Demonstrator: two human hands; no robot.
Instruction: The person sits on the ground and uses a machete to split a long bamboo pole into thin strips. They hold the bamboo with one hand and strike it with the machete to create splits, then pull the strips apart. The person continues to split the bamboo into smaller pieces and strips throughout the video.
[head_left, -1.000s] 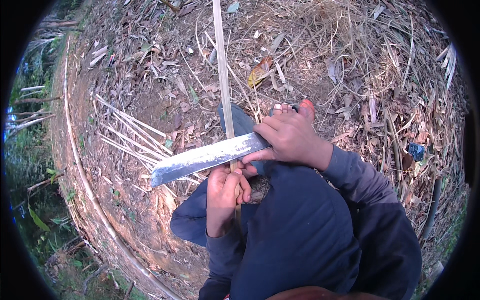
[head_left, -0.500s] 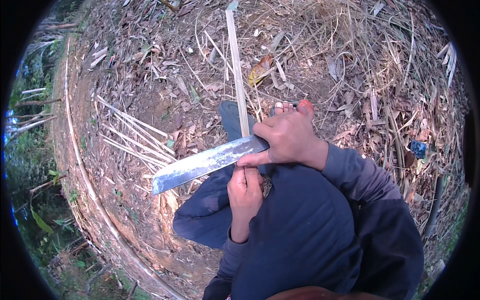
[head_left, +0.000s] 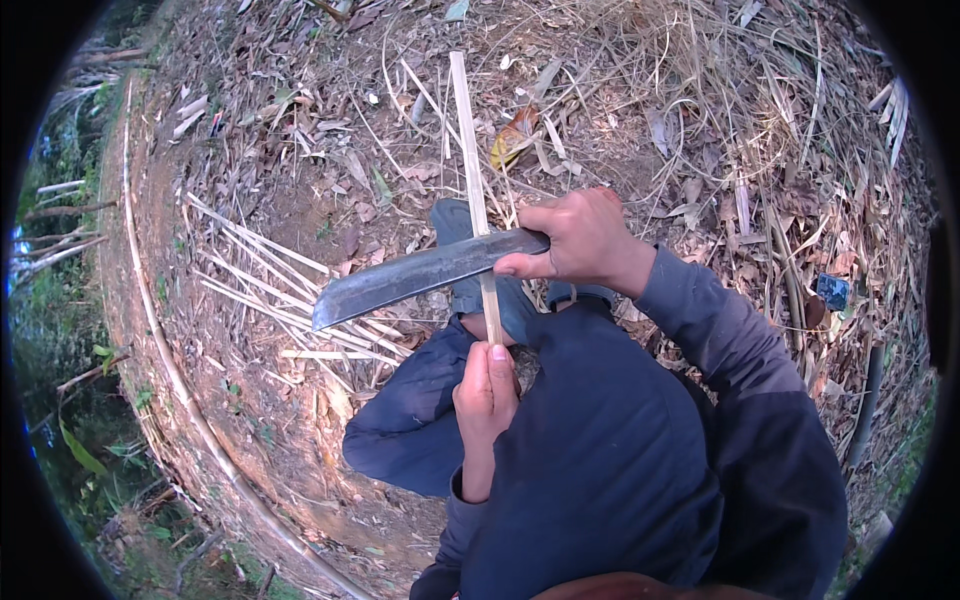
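A long, pale bamboo strip (head_left: pixel 466 150) points away from me, its near end pinched between the thumb and fingers of my left hand (head_left: pixel 487 393) beside my knee. My right hand (head_left: pixel 580 240) is closed round the grip of a machete (head_left: pixel 400 279), which the fingers cover. The broad grey blade lies crosswise over the strip and points left, hiding a short length of it. Whether blade and strip touch, I cannot tell.
On the ground at left lies a loose bundle of pale split strips (head_left: pixel 265 270). Sandalled feet (head_left: pixel 510 300) rest under the blade. A long thin pole (head_left: pixel 165 350) curves along the left. Dry leaves and fibres cover the ground; a small dark blue object (head_left: pixel 833 292) lies right.
The machete has shifted farther up the strip from my left hand, and its blade face has turned darker. The strip has come toward me, with my left hand slightly lower.
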